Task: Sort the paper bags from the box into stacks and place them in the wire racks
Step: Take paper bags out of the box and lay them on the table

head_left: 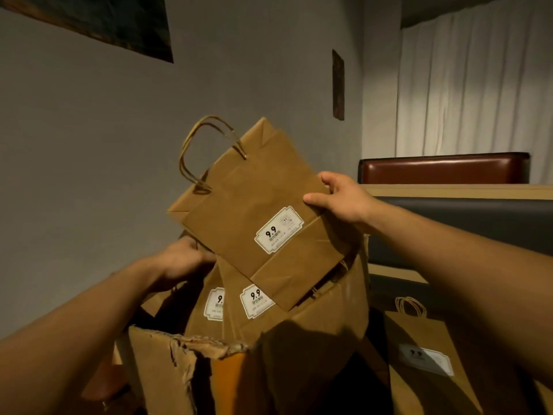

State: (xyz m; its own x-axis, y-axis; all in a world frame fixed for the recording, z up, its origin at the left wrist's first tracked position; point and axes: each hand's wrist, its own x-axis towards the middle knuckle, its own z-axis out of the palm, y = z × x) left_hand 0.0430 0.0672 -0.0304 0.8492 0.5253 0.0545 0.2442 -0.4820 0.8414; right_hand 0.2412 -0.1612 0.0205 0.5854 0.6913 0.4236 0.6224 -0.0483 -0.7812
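Observation:
A flat brown paper bag (248,199) with rope handles and a white "9.9" label is lifted, tilted, above the torn cardboard box (167,363). My right hand (338,196) grips the bag's right edge, thumb on its front. More labelled paper bags (236,313) stand inside the box. My left hand (182,259) reaches down into the box behind the lifted bag, its fingers closed around the bags there; the fingertips are hidden. No wire rack is in view.
Another labelled paper bag (425,354) lies flat at the lower right. A dark bench seat (466,217) and a red-brown seat back (443,169) stand behind my right arm. A grey wall fills the left, a white curtain (472,76) the far right.

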